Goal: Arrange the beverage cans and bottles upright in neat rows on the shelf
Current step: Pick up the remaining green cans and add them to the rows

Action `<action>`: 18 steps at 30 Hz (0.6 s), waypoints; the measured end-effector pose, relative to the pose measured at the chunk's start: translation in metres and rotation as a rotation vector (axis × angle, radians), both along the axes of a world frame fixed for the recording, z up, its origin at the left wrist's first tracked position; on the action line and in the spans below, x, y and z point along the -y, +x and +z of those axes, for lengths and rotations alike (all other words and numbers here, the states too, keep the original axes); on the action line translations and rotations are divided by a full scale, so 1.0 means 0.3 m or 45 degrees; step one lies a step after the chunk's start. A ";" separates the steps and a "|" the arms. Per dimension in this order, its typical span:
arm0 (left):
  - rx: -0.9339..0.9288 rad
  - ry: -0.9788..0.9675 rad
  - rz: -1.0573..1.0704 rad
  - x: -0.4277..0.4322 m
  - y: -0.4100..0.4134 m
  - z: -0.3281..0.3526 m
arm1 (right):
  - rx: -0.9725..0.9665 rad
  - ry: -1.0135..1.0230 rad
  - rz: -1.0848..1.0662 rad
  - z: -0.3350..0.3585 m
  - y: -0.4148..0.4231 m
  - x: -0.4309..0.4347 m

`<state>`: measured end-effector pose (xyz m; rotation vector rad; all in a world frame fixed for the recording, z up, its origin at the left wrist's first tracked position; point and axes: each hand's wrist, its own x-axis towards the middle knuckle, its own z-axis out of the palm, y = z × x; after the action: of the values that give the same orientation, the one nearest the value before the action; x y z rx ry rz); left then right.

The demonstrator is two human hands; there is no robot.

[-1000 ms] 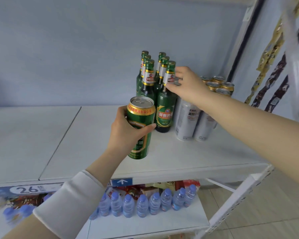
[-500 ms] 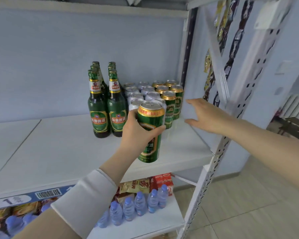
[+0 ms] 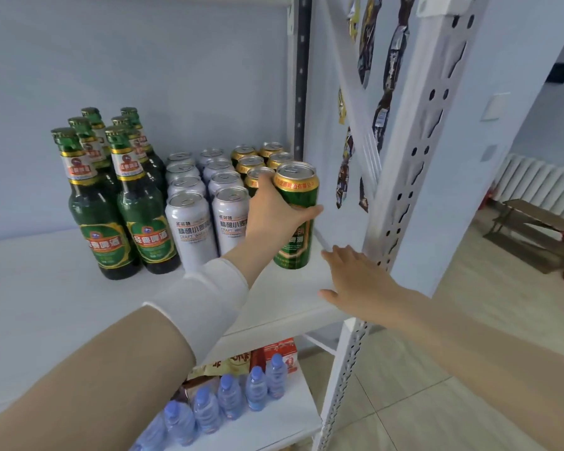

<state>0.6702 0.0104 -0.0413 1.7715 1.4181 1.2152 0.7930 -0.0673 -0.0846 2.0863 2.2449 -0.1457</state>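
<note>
Green bottles (image 3: 124, 206) far left, silver cans (image 3: 192, 229) next, all upright on the shelf (image 3: 46, 304). My left hand (image 3: 271, 213) grips the green can (image 3: 292, 252) from its left side. Can's axis is vertical, at the front of the gold-lidded cans (image 3: 251, 162) in the rightmost rows; base on or just off the board, can't tell. My right hand (image 3: 358, 281) is slack and holds nothing, just right of the can, apart from it.

Head view, angled down, close to shelf (image 3: 62, 304)

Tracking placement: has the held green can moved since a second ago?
Yes: the green-and-gold metal can moved right, from before the green glass bottles to the rightmost can row's front.
</note>
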 end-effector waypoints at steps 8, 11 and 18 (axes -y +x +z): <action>-0.084 -0.036 0.126 -0.149 0.173 -0.033 | 0.021 -0.091 0.112 -0.066 0.043 -0.104; -0.124 -0.013 0.144 -0.189 0.197 -0.047 | -0.001 -0.111 0.187 -0.088 0.033 -0.128; -0.176 0.016 0.075 -0.258 0.215 -0.081 | -0.063 -0.106 0.205 -0.115 0.044 -0.178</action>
<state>0.7346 0.0878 -0.0655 1.8656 1.5537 1.1519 0.8061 -0.0138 -0.1192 1.8726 2.3793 -0.2782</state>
